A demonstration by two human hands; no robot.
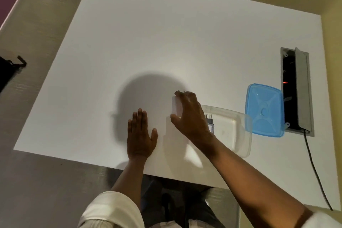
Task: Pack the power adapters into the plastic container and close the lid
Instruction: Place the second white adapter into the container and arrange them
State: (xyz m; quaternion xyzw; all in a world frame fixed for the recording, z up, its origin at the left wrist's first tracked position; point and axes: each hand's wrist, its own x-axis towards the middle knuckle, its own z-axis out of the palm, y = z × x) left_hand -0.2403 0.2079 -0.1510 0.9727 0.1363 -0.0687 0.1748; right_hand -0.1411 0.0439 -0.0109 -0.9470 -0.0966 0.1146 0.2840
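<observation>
Right hand takes a white adapter beside the open container.

Near the counter's (166, 33) front edge the left hand (140, 135) lies flat, palm down, fingers together, its grip holding nothing. Just beyond, the right hand (190, 116) curls its grip over a white power adapter (175, 105), prongs pointing away. Right of it the clear plastic container (238, 135) stands open with a dark adapter (210, 125) at its left end. The blue lid (264, 110) lies farther right, overlapping the container's corner, beside the counter's cable hatch (301, 87).
</observation>
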